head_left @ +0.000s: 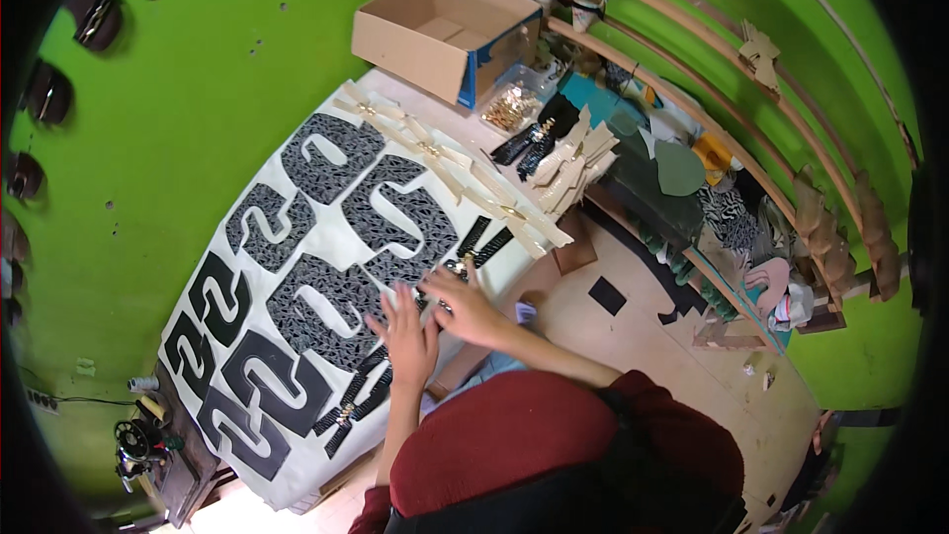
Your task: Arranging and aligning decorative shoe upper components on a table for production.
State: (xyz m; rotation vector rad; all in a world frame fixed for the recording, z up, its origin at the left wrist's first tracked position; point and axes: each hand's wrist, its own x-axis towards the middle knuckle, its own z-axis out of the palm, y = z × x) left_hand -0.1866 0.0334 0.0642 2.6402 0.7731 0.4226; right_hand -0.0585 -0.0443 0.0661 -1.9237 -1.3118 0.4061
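Your left hand point(408, 336) is spread wide; right hand point(469, 311) half-curled, can't tell if gripping. Dragging fingers could skew the black strap point(494, 246) or patterned cutout point(297, 287).

Cardboard box point(407, 49) (open), green wall point(222, 49), sewing machine point(136, 443)

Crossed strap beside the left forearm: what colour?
Black strap with gold-toned ornament; head view shows it best.
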